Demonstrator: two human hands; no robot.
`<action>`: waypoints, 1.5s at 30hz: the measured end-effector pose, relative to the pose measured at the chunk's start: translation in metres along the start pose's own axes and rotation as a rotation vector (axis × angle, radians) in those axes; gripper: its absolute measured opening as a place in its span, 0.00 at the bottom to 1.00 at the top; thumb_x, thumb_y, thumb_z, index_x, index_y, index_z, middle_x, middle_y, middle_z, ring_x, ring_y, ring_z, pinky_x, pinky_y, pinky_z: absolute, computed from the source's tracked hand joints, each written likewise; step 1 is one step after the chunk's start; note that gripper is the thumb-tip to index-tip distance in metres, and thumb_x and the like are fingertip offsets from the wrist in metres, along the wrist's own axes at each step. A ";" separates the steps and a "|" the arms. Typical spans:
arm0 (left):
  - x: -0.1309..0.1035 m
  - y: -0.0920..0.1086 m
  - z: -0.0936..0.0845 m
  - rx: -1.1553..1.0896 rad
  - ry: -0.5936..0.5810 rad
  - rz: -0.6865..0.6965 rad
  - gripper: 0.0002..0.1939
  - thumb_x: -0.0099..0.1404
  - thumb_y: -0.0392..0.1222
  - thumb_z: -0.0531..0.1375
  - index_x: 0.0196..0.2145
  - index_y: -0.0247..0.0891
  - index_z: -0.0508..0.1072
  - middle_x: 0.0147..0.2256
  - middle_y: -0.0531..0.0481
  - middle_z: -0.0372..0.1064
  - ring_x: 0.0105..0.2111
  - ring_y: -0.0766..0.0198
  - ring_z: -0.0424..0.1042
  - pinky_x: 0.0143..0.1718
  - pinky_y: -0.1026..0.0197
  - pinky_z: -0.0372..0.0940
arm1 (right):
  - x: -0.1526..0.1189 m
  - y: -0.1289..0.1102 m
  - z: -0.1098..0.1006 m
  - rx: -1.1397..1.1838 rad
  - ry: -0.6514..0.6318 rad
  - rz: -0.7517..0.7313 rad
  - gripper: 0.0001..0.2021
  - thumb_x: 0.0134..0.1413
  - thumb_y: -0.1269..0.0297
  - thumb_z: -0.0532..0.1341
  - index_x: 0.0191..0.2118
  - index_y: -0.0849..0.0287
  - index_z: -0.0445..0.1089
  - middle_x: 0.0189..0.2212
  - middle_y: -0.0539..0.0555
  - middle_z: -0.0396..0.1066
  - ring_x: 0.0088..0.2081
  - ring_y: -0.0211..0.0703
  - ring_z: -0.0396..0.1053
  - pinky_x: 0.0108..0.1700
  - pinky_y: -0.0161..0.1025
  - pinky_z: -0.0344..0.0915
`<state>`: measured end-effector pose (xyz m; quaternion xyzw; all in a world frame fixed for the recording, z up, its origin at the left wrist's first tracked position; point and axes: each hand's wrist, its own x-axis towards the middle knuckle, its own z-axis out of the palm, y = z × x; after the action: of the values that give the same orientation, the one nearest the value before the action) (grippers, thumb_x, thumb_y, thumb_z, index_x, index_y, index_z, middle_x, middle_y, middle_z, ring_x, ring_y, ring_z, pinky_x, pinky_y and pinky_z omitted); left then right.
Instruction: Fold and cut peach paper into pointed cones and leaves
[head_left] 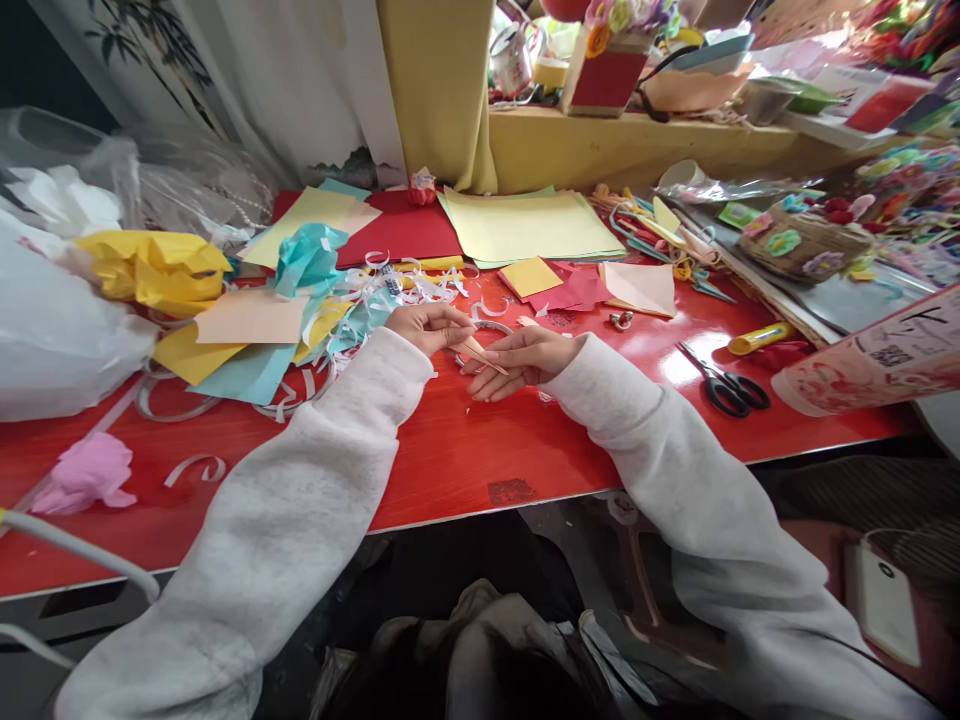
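My left hand (429,328) pinches one end of a narrow, pale peach strip of paper (474,350), fingertips pressed together. The strip's other end lies between the thumb and fingers of my right hand (531,358). Both hands are just above the red table. Behind them, partly hidden, is a pale ring (493,327), perhaps a roll of tape. Curled white paper strips (431,287) are heaped beyond my left hand. To the right of my right sleeve, black-handled scissors (726,385) lie on the table.
Coloured paper sheets (532,225) lie at the back of the red table (457,460). At left are crumpled yellow paper (154,270), a pink crumple (86,473) and a white plastic bag (60,330). A patterned paper cup (870,355) and a yellow tube (761,338) lie right.
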<state>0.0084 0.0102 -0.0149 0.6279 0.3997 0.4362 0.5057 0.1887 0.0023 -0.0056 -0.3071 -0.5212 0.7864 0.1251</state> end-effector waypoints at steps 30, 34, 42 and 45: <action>0.001 0.008 -0.008 0.174 0.161 -0.104 0.20 0.39 0.41 0.65 0.33 0.34 0.67 0.17 0.57 0.63 0.15 0.73 0.60 0.17 0.69 0.56 | 0.008 0.002 0.011 -0.220 0.200 0.046 0.11 0.42 0.63 0.60 0.30 0.68 0.67 0.27 0.59 0.72 0.26 0.39 0.71 0.32 0.38 0.70; 0.002 0.007 -0.009 0.181 0.140 -0.115 0.22 0.38 0.41 0.65 0.33 0.34 0.66 0.16 0.57 0.62 0.14 0.73 0.59 0.17 0.68 0.56 | 0.008 0.003 0.013 -0.249 0.156 0.023 0.12 0.40 0.62 0.60 0.29 0.69 0.66 0.25 0.59 0.72 0.25 0.38 0.70 0.29 0.35 0.69; 0.005 0.004 -0.006 -0.132 0.176 -0.189 0.28 0.38 0.42 0.65 0.38 0.34 0.61 0.23 0.54 0.66 0.22 0.68 0.67 0.23 0.65 0.62 | 0.006 0.001 0.012 -0.094 0.201 -0.034 0.08 0.45 0.67 0.58 0.29 0.69 0.66 0.23 0.57 0.72 0.25 0.39 0.71 0.27 0.33 0.69; 0.004 0.001 0.000 -0.137 0.053 -0.216 0.22 0.38 0.45 0.64 0.31 0.32 0.65 0.23 0.53 0.65 0.23 0.68 0.66 0.24 0.64 0.62 | 0.006 0.000 0.011 -0.006 0.223 -0.124 0.07 0.46 0.68 0.57 0.30 0.69 0.66 0.24 0.56 0.72 0.25 0.37 0.71 0.26 0.29 0.69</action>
<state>0.0097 0.0134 -0.0133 0.5336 0.4475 0.4221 0.5804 0.1774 -0.0030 -0.0049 -0.3602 -0.5245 0.7364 0.2299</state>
